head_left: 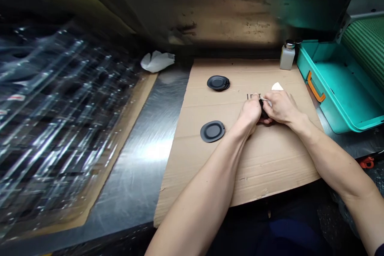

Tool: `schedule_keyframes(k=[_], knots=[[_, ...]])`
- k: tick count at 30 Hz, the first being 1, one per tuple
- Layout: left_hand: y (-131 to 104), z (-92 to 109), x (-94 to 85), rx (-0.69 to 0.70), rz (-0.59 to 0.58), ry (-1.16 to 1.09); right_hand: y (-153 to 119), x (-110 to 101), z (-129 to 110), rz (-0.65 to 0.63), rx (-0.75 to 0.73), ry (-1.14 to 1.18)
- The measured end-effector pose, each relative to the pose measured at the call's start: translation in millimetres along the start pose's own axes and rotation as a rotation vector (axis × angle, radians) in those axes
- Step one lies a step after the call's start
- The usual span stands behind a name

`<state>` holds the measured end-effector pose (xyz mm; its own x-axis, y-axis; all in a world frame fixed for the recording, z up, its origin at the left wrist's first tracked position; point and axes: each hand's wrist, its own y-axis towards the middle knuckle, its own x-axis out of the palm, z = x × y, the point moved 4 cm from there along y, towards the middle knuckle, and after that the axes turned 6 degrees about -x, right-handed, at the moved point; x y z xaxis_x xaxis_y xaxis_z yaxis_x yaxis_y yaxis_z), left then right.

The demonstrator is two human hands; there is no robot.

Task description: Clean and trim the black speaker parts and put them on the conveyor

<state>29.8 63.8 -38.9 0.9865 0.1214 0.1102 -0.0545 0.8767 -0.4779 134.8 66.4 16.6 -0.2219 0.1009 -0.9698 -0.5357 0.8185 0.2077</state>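
Observation:
My left hand [252,110] is closed around a small dark part [264,111], mostly covered by the fingers. My right hand [280,106] presses against the same part from the other side, its fingers pinched on a crumpled white piece of cloth or paper [266,101]. Some white material [277,86] also shows just beyond the right knuckles; whether it is the same piece I cannot tell. To the left of my hands lies a flat black oval cover [212,131]. Farther back rests a small stack of similar black covers [218,83].
Under my hands is a cardboard sheet [192,168] on a metal bench [135,152]. A pump bottle [287,56] stands at the back right beside a teal bin [333,118] with an orange handle. At left are blurred plastic-wrapped trays [60,128] and a crumpled white wad [157,61].

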Motion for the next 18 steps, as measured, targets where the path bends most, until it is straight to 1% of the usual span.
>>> schedule_keyframes(k=[2, 5, 7, 9, 10, 11, 14, 15, 16, 18], knots=[[-1, -1, 0.6, -0.014, -0.007, 0.004, -1, 1, 0, -0.026, 0.015, 0.002], [-4, -1, 3.0, -0.030, -0.028, -0.007, -1, 0, -2, 0.006, -0.002, 0.018], [-7, 1, 3.8, -0.037, -0.041, -0.020, -2, 0, -2, 0.018, 0.013, 0.022], [-9, 4, 2.2, -0.061, -0.071, -0.070, -3, 1, 1, 0.015, 0.046, 0.041], [-10, 6, 0.3, -0.094, -0.098, -0.119, -3, 0, 4, 0.033, 0.062, 0.068], [-11, 8, -2.2, -0.144, -0.139, -0.188, -4, -1, 7, 0.074, 0.079, 0.109], [-13, 15, -10.8, -0.349, -0.305, -0.449, -5, -5, 20, 0.281, 0.135, 0.262], [-14, 17, -13.8, -0.399, -0.344, -0.530, -5, -5, 25, 0.339, 0.158, 0.301], [-13, 19, -16.7, -0.428, -0.362, -0.597, -5, -5, 29, 0.379, 0.178, 0.326], [-12, 22, -20.9, -0.441, -0.354, -0.682, -5, -4, 35, 0.406, 0.205, 0.345]])
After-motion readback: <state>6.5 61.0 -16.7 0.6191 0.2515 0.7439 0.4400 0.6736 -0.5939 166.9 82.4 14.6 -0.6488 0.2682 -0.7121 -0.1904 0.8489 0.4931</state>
